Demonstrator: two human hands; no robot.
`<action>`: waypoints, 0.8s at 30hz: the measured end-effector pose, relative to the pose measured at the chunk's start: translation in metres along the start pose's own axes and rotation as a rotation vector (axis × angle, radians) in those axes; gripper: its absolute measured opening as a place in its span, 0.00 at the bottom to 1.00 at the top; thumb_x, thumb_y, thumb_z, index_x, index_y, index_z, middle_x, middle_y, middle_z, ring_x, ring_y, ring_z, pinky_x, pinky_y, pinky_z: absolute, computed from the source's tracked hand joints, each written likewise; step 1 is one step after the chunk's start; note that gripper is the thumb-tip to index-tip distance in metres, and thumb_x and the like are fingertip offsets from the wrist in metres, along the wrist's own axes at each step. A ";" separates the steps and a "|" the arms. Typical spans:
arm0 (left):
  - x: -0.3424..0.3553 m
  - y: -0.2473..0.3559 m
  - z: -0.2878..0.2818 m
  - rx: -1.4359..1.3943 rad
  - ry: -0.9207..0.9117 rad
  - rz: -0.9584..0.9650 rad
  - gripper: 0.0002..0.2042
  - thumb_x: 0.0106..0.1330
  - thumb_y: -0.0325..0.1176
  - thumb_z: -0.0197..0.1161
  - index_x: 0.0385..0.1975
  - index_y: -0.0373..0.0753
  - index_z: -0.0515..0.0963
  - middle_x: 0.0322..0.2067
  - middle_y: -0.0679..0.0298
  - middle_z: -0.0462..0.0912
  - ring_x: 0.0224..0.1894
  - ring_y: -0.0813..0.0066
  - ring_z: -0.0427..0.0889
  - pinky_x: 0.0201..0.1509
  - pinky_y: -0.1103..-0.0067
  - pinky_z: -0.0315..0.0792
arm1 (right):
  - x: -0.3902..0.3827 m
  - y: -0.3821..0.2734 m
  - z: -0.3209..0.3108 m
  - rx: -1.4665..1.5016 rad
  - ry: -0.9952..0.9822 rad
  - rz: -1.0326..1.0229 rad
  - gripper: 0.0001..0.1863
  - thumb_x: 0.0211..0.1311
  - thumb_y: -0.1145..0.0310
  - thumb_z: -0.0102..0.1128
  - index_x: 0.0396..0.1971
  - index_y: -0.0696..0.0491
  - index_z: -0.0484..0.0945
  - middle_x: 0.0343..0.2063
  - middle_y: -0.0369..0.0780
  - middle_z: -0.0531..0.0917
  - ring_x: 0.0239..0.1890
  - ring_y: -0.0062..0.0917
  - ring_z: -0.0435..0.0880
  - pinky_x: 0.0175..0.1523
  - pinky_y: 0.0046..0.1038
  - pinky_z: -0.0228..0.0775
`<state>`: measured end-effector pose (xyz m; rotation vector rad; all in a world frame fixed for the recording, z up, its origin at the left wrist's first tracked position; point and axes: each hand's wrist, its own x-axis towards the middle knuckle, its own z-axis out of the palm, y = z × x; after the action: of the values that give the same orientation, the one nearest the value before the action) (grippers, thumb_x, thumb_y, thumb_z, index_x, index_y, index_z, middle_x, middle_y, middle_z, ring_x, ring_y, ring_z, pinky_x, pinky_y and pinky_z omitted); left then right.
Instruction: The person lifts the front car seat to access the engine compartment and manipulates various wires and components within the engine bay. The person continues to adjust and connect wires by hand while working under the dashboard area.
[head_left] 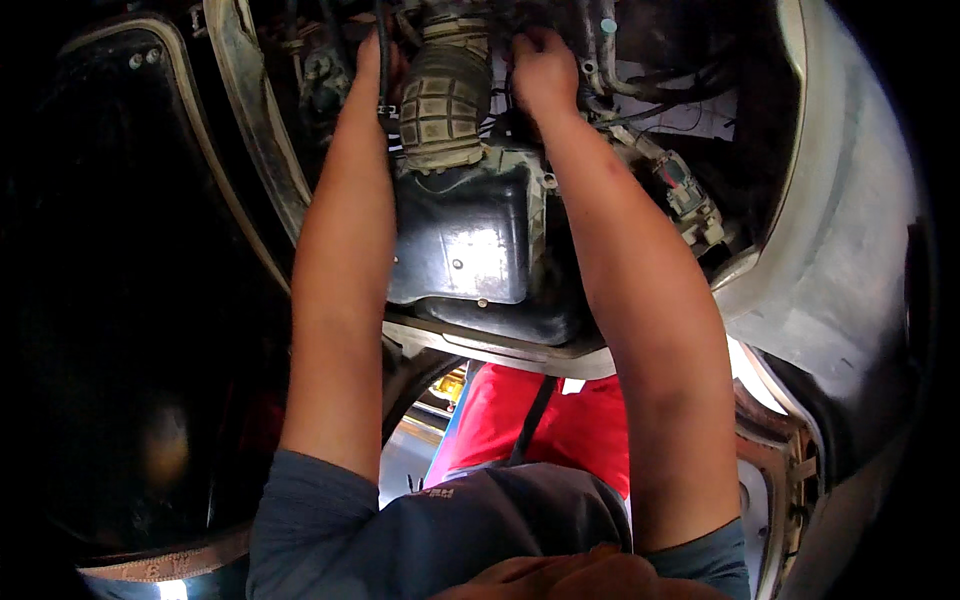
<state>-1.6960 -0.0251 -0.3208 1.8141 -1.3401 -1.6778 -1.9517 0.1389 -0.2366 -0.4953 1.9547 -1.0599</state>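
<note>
Both my arms reach forward into a vehicle's engine bay. My left hand (374, 64) is at the far end, left of a ribbed, dusty air intake hose (440, 98). A thin black hose (383, 60) crosses in front of that hand, and its fingers are mostly hidden. On the other side of the ribbed hose is my right hand (545, 75), its fingers curled in at a dark gap. What they grip, if anything, is hidden. Between my forearms lies a black plastic box (460, 225), joined to the near end of the ribbed hose.
A metal body edge (500, 352) runs along the near side of the bay. Pipes and dark hoses (640, 90) crowd the right, above an electrical connector (685, 190). A pale fender (840, 250) curves down the right side. A dark panel (110, 250) stands at left.
</note>
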 end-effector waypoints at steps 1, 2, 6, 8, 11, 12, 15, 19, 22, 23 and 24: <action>0.001 -0.001 0.000 -0.003 -0.004 -0.002 0.25 0.69 0.56 0.57 0.43 0.36 0.78 0.23 0.51 0.80 0.23 0.54 0.79 0.29 0.62 0.73 | 0.000 0.003 0.002 0.134 -0.052 0.059 0.21 0.65 0.60 0.59 0.50 0.60 0.79 0.39 0.47 0.87 0.41 0.35 0.86 0.48 0.33 0.75; 0.002 -0.002 0.000 -0.007 -0.007 -0.003 0.25 0.69 0.56 0.57 0.43 0.36 0.78 0.23 0.51 0.80 0.23 0.54 0.79 0.29 0.62 0.73 | 0.001 0.006 0.002 0.267 -0.104 0.119 0.20 0.66 0.61 0.59 0.51 0.60 0.78 0.37 0.45 0.87 0.39 0.32 0.86 0.47 0.31 0.75; 0.003 -0.002 -0.006 -0.019 -0.001 -0.019 0.25 0.70 0.56 0.55 0.43 0.36 0.78 0.23 0.51 0.80 0.24 0.53 0.79 0.30 0.61 0.73 | -0.002 -0.002 0.003 0.380 -0.173 0.103 0.19 0.68 0.64 0.58 0.52 0.60 0.77 0.33 0.40 0.86 0.33 0.20 0.84 0.41 0.24 0.74; 0.003 -0.001 -0.007 -0.028 -0.010 -0.034 0.25 0.71 0.56 0.54 0.43 0.36 0.78 0.23 0.51 0.80 0.24 0.53 0.79 0.30 0.61 0.73 | 0.002 0.006 0.006 0.356 -0.180 0.096 0.19 0.68 0.64 0.58 0.54 0.60 0.76 0.33 0.40 0.86 0.32 0.21 0.84 0.40 0.23 0.74; 0.003 0.009 -0.011 -0.085 -0.021 -0.105 0.25 0.72 0.56 0.53 0.43 0.36 0.78 0.23 0.51 0.80 0.25 0.52 0.80 0.31 0.60 0.74 | 0.008 0.010 0.007 0.400 -0.169 0.093 0.21 0.68 0.65 0.56 0.56 0.61 0.76 0.34 0.43 0.86 0.32 0.26 0.86 0.39 0.27 0.76; -0.008 0.019 0.005 -0.165 -0.009 -0.193 0.26 0.72 0.57 0.52 0.43 0.35 0.78 0.23 0.50 0.79 0.25 0.51 0.80 0.31 0.60 0.73 | 0.010 0.013 0.004 0.421 -0.148 0.094 0.21 0.68 0.65 0.56 0.56 0.61 0.75 0.35 0.45 0.86 0.32 0.28 0.87 0.39 0.29 0.77; -0.016 0.023 0.018 -0.189 0.039 -0.226 0.27 0.72 0.59 0.50 0.42 0.35 0.77 0.23 0.49 0.79 0.25 0.51 0.80 0.31 0.59 0.73 | 0.011 0.009 0.003 0.553 -0.169 0.165 0.22 0.67 0.65 0.57 0.58 0.60 0.75 0.34 0.43 0.86 0.31 0.26 0.86 0.39 0.28 0.78; 0.007 -0.014 0.010 0.129 0.092 -0.005 0.28 0.72 0.59 0.50 0.42 0.35 0.77 0.24 0.47 0.79 0.26 0.50 0.81 0.32 0.58 0.73 | 0.007 0.002 0.005 0.645 -0.172 0.266 0.23 0.69 0.67 0.57 0.61 0.60 0.72 0.35 0.43 0.85 0.31 0.25 0.85 0.38 0.27 0.78; 0.034 -0.048 -0.004 0.414 0.148 0.140 0.28 0.72 0.60 0.49 0.41 0.35 0.77 0.24 0.47 0.79 0.26 0.50 0.81 0.32 0.58 0.73 | 0.003 -0.007 0.004 0.732 -0.208 0.339 0.23 0.70 0.67 0.56 0.62 0.60 0.70 0.38 0.43 0.84 0.35 0.26 0.85 0.39 0.27 0.79; 0.046 -0.063 -0.019 0.551 0.180 0.206 0.28 0.72 0.60 0.49 0.41 0.35 0.77 0.24 0.46 0.79 0.26 0.50 0.81 0.32 0.58 0.73 | 0.002 -0.011 0.006 0.720 -0.247 0.343 0.23 0.71 0.67 0.55 0.62 0.60 0.70 0.41 0.44 0.84 0.37 0.27 0.85 0.40 0.26 0.79; 0.055 -0.076 -0.044 0.721 0.211 0.271 0.28 0.72 0.60 0.48 0.41 0.35 0.77 0.24 0.46 0.78 0.26 0.50 0.81 0.32 0.58 0.72 | 0.000 -0.017 0.010 0.716 -0.300 0.347 0.22 0.72 0.66 0.55 0.61 0.59 0.70 0.44 0.45 0.83 0.39 0.28 0.86 0.42 0.24 0.80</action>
<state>-1.6328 -0.0454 -0.4004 1.9517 -2.1483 -0.8818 -1.9441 0.1245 -0.2252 0.0802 1.2243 -1.2716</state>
